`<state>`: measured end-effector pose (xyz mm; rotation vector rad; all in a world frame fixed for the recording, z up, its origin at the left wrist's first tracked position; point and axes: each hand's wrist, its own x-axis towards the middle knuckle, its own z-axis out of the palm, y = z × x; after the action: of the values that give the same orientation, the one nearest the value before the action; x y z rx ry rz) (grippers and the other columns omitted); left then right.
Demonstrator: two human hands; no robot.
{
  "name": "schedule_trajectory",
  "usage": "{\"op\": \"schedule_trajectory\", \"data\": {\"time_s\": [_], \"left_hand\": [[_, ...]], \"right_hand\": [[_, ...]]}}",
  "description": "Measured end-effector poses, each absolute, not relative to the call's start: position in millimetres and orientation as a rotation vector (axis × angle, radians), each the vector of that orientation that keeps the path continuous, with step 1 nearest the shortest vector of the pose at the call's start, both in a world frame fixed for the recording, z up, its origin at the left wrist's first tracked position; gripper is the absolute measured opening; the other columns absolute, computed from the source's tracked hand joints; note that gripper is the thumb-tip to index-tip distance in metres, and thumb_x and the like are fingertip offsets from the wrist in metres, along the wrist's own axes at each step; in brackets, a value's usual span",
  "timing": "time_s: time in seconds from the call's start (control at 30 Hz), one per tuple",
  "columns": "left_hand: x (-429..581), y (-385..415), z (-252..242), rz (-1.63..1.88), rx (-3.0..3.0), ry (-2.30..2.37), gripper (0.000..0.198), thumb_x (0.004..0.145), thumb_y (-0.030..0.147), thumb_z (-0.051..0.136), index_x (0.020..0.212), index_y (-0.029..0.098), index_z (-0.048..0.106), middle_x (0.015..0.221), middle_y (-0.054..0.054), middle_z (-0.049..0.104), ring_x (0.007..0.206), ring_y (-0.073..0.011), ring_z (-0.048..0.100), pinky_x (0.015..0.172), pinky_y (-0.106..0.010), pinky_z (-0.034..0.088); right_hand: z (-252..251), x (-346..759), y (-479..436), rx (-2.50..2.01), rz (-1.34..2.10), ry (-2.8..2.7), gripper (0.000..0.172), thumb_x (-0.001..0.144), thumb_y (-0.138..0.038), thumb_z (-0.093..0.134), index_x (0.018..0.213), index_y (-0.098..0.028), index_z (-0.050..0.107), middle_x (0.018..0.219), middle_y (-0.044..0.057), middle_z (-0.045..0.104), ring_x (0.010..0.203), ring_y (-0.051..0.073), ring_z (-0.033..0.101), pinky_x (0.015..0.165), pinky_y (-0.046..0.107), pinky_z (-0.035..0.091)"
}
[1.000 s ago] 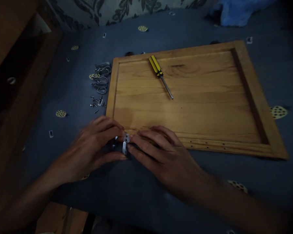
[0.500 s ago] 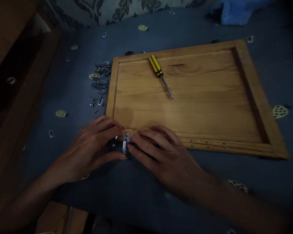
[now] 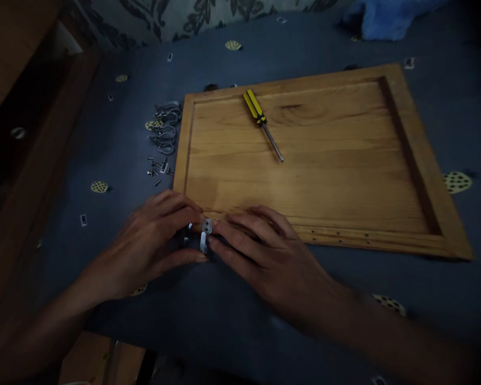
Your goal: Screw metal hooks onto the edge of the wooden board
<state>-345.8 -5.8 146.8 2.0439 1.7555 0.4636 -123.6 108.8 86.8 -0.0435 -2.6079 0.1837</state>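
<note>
Between left grip (image 3: 154, 235) and right grip (image 3: 264, 251) sits a bracket (image 3: 204, 238).

One screwdriver (image 3: 254, 108), one panel (image 3: 336, 160)

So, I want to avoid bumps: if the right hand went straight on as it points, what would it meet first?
Probably the metal fitting, which the right hand seems to be touching, though depth is unclear.

Head-worn view down onto hands (image 3: 260, 248)
</note>
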Motion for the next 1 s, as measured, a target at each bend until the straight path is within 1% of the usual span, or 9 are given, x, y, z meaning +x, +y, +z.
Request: {"op": "schedule_trajectory", "data": {"time_s": [0.2, 0.4, 0.57, 0.63, 0.8, 1.0], "left_hand": [[-346.2, -5.1, 147.0, 0.476, 2.010, 1.743, 0.031, 0.102, 0.049, 0.067, 0.114, 0.021, 0.065, 0.118, -0.007, 0.070, 0.112, -0.0270, 0.063, 0.093, -0.041, 0.051], [-346.6, -3.2, 147.9, 0.463, 1.988, 1.747, 0.031, 0.099, 0.047, 0.072, 0.114, 0.021, 0.065, 0.116, -0.007, 0.070, 0.110, -0.0266, 0.063, 0.092, -0.039, 0.051], [-347.2, -4.8, 145.8, 0.468, 1.984, 1.748, 0.036, 0.098, 0.048, 0.073, 0.121, 0.022, 0.063, 0.119, -0.007, 0.069, 0.113, -0.0274, 0.061, 0.094, -0.039, 0.051], [-347.3, -5.4, 145.0, 0.463, 1.995, 1.751, 0.037, 0.098, 0.048, 0.072, 0.122, 0.022, 0.062, 0.120, -0.007, 0.068, 0.113, -0.0274, 0.061, 0.094, -0.040, 0.050], [-348.1, -4.5, 145.8, 0.430, 2.005, 1.744, 0.035, 0.100, 0.050, 0.069, 0.120, 0.022, 0.062, 0.118, -0.006, 0.068, 0.112, -0.0268, 0.061, 0.093, -0.039, 0.051], [-347.6, -3.2, 147.1, 0.444, 1.966, 1.755, 0.036, 0.099, 0.053, 0.070, 0.117, 0.023, 0.064, 0.118, -0.007, 0.070, 0.112, -0.0281, 0.062, 0.093, -0.041, 0.052]], "right_hand": [[88.4, -122.5, 108.6, -0.057, 0.205, -2.636, 0.042, 0.112, -0.015, 0.035, 0.124, -0.020, 0.075, 0.130, -0.001, 0.077, 0.120, 0.024, 0.067, 0.107, 0.049, 0.055], [87.2, -122.6, 107.7, -0.049, 0.208, -2.624, 0.039, 0.112, -0.016, 0.038, 0.126, -0.019, 0.074, 0.133, 0.001, 0.076, 0.123, 0.026, 0.065, 0.107, 0.052, 0.055], [89.7, -123.1, 109.4, -0.064, 0.176, -2.628, 0.044, 0.114, -0.016, 0.033, 0.124, -0.022, 0.075, 0.131, -0.003, 0.077, 0.121, 0.022, 0.066, 0.106, 0.047, 0.056], [89.7, -123.1, 109.8, -0.059, 0.163, -2.615, 0.044, 0.114, -0.017, 0.033, 0.124, -0.022, 0.075, 0.130, -0.003, 0.077, 0.120, 0.022, 0.066, 0.105, 0.047, 0.056], [87.4, -121.9, 108.6, -0.052, 0.202, -2.621, 0.041, 0.112, -0.015, 0.035, 0.126, -0.019, 0.074, 0.133, 0.000, 0.076, 0.121, 0.025, 0.065, 0.104, 0.050, 0.056], [90.5, -122.0, 108.5, -0.046, 0.185, -2.669, 0.042, 0.111, -0.016, 0.037, 0.126, -0.023, 0.076, 0.134, 0.000, 0.076, 0.122, 0.025, 0.067, 0.107, 0.049, 0.057]]}}
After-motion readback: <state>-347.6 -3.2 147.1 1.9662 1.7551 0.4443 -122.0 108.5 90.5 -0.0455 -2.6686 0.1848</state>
